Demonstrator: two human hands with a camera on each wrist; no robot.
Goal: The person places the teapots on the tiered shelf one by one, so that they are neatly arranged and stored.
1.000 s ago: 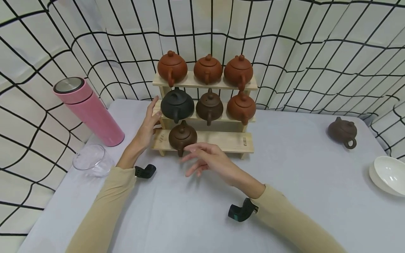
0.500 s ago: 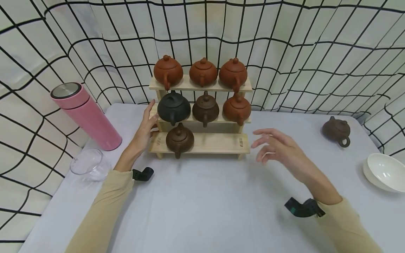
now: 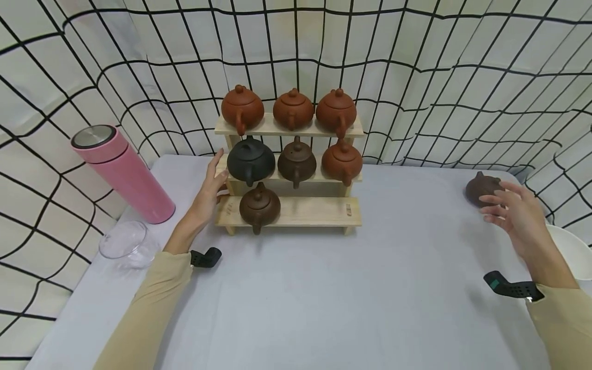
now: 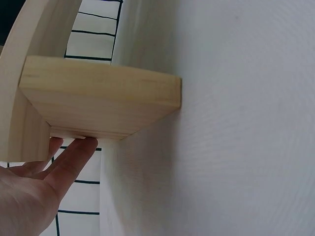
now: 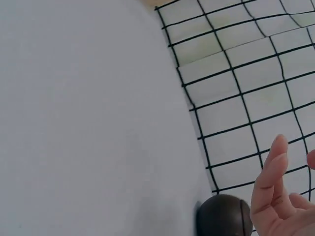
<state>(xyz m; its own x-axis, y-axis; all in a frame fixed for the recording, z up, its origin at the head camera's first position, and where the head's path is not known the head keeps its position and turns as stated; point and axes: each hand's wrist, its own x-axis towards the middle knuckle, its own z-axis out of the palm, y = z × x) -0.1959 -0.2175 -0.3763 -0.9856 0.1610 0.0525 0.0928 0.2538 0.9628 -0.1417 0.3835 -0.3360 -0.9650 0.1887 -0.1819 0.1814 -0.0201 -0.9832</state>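
A three-tier wooden rack (image 3: 314, 211) bears several small clay teapots: reddish-brown ones such as the top left teapot (image 3: 242, 107), a black teapot (image 3: 251, 158) and a dark brown teapot (image 3: 297, 159) on the middle tier, and a brown teapot (image 3: 260, 205) at the lower left. My left hand (image 3: 204, 192) rests against the rack's left side; in the left wrist view its extended fingers (image 4: 74, 162) touch the wood. Far right, my right hand (image 3: 522, 218) hovers at another dark brown teapot (image 3: 480, 187), fingers slightly bent and spread, partly covering it.
A pink thermos (image 3: 131, 177) and a clear glass bowl (image 3: 127, 244) stand on the left. Behind my right hand sits a white bowl (image 3: 571, 249). Black wire mesh (image 3: 384, 67) over white cloth encloses the back and sides of the white-covered table (image 3: 324, 298).
My right hand has swept right, from beside the brown teapot on the lowest tier to the lone teapot at the far right. The left hand stays at the rack's side.
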